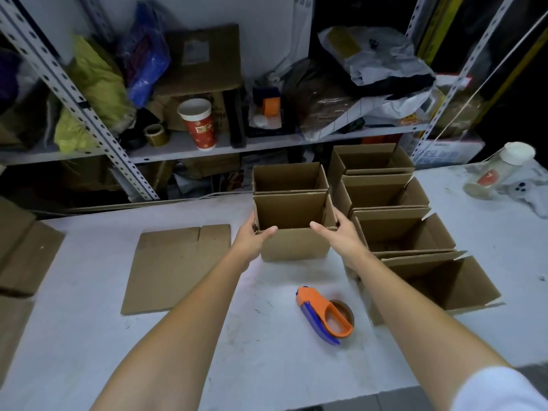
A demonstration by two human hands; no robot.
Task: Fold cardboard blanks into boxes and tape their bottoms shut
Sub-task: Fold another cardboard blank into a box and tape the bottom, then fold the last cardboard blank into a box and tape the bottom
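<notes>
An open-topped cardboard box [295, 244] stands upright on the white table [267, 351], just in front of another open box [289, 178]. My left hand [255, 235] grips its left wall, thumb over the near rim. My right hand [341, 232] grips its right wall the same way. A flat cardboard blank [175, 266] lies on the table to the left. An orange and blue tape dispenser [324, 315] with a brown tape roll lies on the table in front of the box, between my forearms.
Several open boxes [388, 197] stand in a row along the right, the nearest [439, 280] by my right forearm. More flat cardboard [20, 250] lies at the left edge. A cluttered metal shelf [207, 143] with a paper cup [198, 124] stands behind the table. A tipped bottle [501, 173] lies far right.
</notes>
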